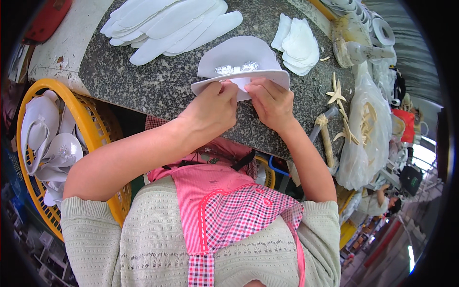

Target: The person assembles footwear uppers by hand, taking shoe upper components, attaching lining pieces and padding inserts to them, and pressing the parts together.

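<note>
Between my hands is a pale grey-white shoe upper (239, 51), curved, with a shiny silver bow-like ornament on it. Its near edge is folded up toward me. My left hand (215, 106) pinches that edge near the middle, thumb and fingers together. A short gap away, my right hand (271, 101) grips the same edge farther right. Both hands are closed on the piece, just above the speckled stone worktop (143, 88). The fingertips behind the edge are partly hidden.
White sole-shaped pieces (167, 28) lie piled at the back left, smaller white pieces (299, 45) at the back right. A hammer (325, 138) and a clear plastic bag (366, 143) with beige strips are on the right. A yellow basket (79, 107) of white uppers stands left.
</note>
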The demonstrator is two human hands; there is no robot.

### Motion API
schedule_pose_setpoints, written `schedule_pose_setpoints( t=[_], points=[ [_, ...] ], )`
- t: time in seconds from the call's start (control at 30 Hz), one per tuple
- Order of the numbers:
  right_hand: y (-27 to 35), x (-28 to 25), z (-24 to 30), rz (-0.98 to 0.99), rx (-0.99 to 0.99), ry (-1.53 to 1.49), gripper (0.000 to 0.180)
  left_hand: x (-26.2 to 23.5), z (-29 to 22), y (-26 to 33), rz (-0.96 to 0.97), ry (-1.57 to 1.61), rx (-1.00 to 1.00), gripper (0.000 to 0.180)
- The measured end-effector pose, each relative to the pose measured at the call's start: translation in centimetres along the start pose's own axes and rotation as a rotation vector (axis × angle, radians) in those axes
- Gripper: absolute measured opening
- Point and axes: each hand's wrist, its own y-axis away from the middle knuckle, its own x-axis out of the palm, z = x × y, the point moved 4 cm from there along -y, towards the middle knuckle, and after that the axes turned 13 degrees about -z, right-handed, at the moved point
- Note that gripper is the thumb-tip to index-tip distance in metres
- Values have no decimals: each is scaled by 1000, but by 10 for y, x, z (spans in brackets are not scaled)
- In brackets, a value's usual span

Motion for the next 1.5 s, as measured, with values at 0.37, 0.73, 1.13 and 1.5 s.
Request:
schedule_pose_setpoints(
  t=[0.37, 0.73, 1.13, 1.5],
  points=[
    [-7, -5, 11, 176, -168, 36, 24, -8, 9, 25, -425, 216, -182, 31],
    [-10, -9, 10, 296, -186, -67, 25, -10, 13, 15, -154, 280, -214, 40],
    [-50, -49, 16, -245, 1004, -1497, 34, -33, 66, -7, -332, 1729, -1183, 73],
    [-36, -55, 15, -336, 1096, -1587, 67, -48, 54, -49, -552, 1953, -1214, 48]
  ],
)
